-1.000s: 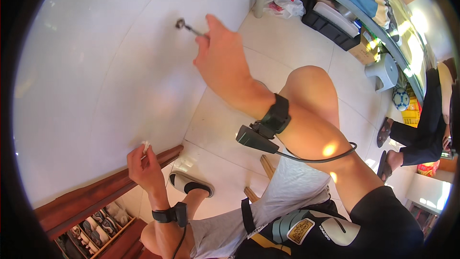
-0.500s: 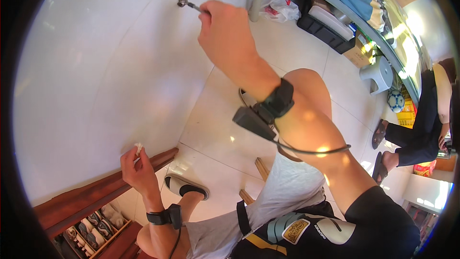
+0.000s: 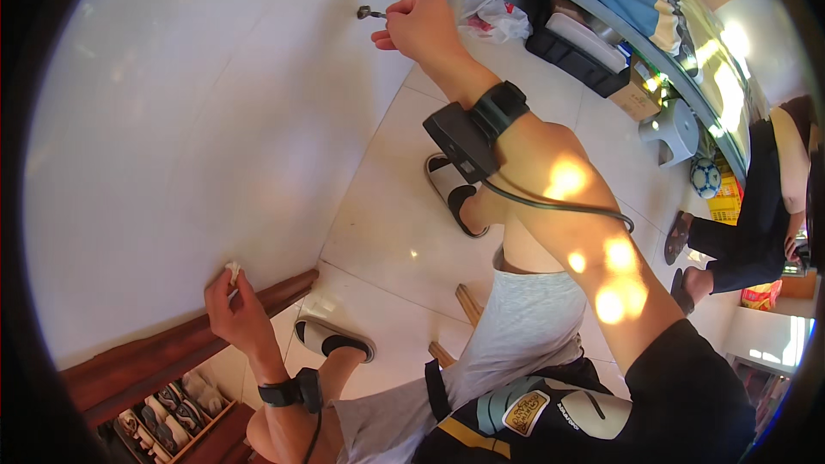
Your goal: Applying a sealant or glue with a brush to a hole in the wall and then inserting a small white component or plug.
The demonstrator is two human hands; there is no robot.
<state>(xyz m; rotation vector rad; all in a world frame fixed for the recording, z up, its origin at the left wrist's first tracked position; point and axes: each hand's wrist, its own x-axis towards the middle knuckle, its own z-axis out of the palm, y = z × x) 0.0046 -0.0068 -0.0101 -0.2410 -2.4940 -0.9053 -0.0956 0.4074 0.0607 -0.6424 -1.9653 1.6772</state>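
Note:
My right hand point(image 3: 425, 27) is raised at the upper middle, in front of a pale smooth surface point(image 3: 198, 137). Its fingertips pinch the thin dark shaft of a small tool with a rounded metallic head point(image 3: 364, 12); I cannot make out its exact kind. The other fingers of that hand are partly extended. Lower left, my left hand point(image 3: 241, 314) holds a small crumpled white scrap point(image 3: 233, 270) between thumb and fingers, close to the pale surface and above a dark red wooden edge point(image 3: 206, 326).
Below the wooden edge sits a box of pale and dark items point(image 3: 168, 417). Far right are a bed frame point(image 3: 593, 0), black crate point(image 3: 576, 60), grey stool point(image 3: 675, 131), ball point(image 3: 705, 179) and a seated person point(image 3: 748, 198). Wooden legs point(image 3: 468, 302) stand near my knees.
My right hand has moved right and slightly up with the tool, lifting its lower fingers away. My left hand has shifted slightly left, still pinching the white scrap.

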